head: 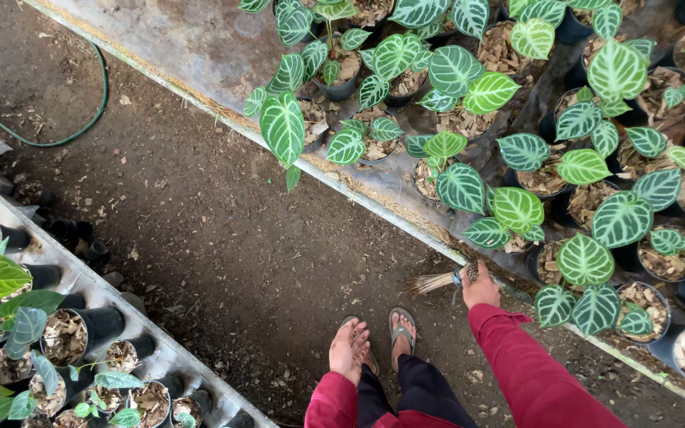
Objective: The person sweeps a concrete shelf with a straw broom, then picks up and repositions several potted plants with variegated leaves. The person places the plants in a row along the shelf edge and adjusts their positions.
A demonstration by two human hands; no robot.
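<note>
R hand (481,289) fisted round small stick broom (431,281), bristles pointing left; L hand (349,349) open, empty, well apart

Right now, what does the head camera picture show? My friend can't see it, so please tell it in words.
A person in red sleeves stands on a dirt path, the right hand gripping a small straw broom and the left hand hanging open above sandalled feet. Potted plants with green, white-veined leaves line the right side; more pots sit left, a green hose behind.
</note>
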